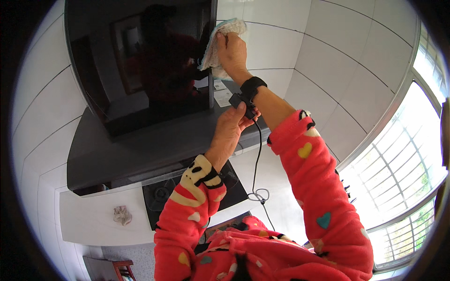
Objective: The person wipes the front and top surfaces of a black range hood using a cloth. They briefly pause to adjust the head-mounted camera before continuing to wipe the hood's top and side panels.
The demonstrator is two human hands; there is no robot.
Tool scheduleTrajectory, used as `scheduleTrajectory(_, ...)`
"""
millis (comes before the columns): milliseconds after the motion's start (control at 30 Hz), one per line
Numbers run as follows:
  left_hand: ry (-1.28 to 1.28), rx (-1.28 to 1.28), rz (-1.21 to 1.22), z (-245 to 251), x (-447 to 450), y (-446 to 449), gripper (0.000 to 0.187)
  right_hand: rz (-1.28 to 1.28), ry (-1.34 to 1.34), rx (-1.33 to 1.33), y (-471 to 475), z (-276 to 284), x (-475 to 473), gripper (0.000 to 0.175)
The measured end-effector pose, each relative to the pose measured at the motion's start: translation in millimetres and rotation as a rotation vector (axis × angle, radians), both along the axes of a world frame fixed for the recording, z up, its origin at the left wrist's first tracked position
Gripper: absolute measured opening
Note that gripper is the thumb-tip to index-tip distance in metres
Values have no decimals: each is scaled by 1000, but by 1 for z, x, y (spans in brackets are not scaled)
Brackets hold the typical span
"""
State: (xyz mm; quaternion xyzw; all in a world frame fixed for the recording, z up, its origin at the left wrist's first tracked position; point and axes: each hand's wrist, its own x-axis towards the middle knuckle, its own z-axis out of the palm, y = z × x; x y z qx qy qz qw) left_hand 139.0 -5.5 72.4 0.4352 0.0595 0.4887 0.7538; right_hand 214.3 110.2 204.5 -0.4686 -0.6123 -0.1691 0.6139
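My right hand grips a pale cleaning cloth with a bluish edge, at the right side edge of a range hood's black glossy panel. A black strap circles my right wrist. Just below it, my left hand pinches a small black device between thumb and fingers. From that device a black cable hangs down and makes a loose loop. Behind my hands, papers or stickers with writing lie on the hood's right part.
Beneath the hood's dark lower body, a black gas hob sits in a white countertop. A crumpled cloth lies left of the hob. Tiled wall and a barred window bound the right. A reddish wooden stool stands at lower left.
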Motion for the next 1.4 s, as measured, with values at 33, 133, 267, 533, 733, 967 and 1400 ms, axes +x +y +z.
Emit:
scheduleTrajectory(33, -5, 0, -21, 0, -1, -1, 40, -24, -97, 56, -3, 0, 2, 34)
scheduleTrajectory(133, 22, -22, -44, 0, 0, -4, 37, -59, -425, 171, -8, 1, 10, 33)
scheduleTrajectory(267, -36, -36, -103, 2, 17, -2, 40, -102, -275, 97, -10, 8, 17, 36)
scheduleTrajectory(533, 768, 753, 672, -19, -48, 0, 66, 181, 162, -47, -3, 58, 40, 44)
scheduleTrajectory(733, 1317, 1334, 1181, -32, -148, 5, 66, 356, 200, 49, 43, 138, 57, 45)
scheduleTrajectory(967, 1665, 1130, 1137, -44, -213, 13, 65, 882, 305, -193, 65, 176, -2, 43)
scheduleTrajectory(1400, 1679, 1212, 1204, -37, -206, 3, 63, 1329, 613, -298, 114, 67, -3, 57)
